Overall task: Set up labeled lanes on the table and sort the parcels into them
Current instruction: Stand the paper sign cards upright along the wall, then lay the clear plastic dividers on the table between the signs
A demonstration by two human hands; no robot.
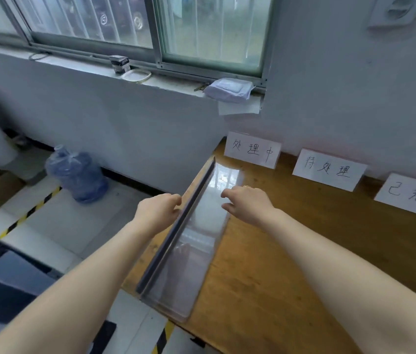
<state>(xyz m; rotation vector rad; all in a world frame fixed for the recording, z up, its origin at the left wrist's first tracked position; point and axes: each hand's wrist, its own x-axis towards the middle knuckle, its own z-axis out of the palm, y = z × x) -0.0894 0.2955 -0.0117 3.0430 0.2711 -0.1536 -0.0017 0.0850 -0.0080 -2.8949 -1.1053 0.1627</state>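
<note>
Clear tray (196,251): a long, shallow, see-through piece lying flat along the left edge of the wooden table (303,264). Its near end juts slightly over the table's front corner and its far end points toward the wall. A dark raised wall (176,238) runs the full length of its left side, and the glossy floor reflects the window.

Left hand (155,210): reaches in from beyond the table edge, fingers curled together and closed on the tray's raised wall around its middle.

Right hand (247,203): held over the tray's far half, fingers loosely bent and slightly apart, tips pointing down at the glossy floor and gripping nothing. Whether the tips touch cannot be told. A ring (246,186) shows on one finger.

Paper labels: three handwritten white sheets lean against the wall behind the table, the first label (252,150) just beyond the tray's far end, the second label (329,169) to its right, and the third label (411,196) cut off by the frame.

Surroundings: a blue water bottle (76,173) stands on the floor by the wall, near yellow-and-black floor tape (30,210). A white packet (228,89) rests on the windowsill (150,83).
</note>
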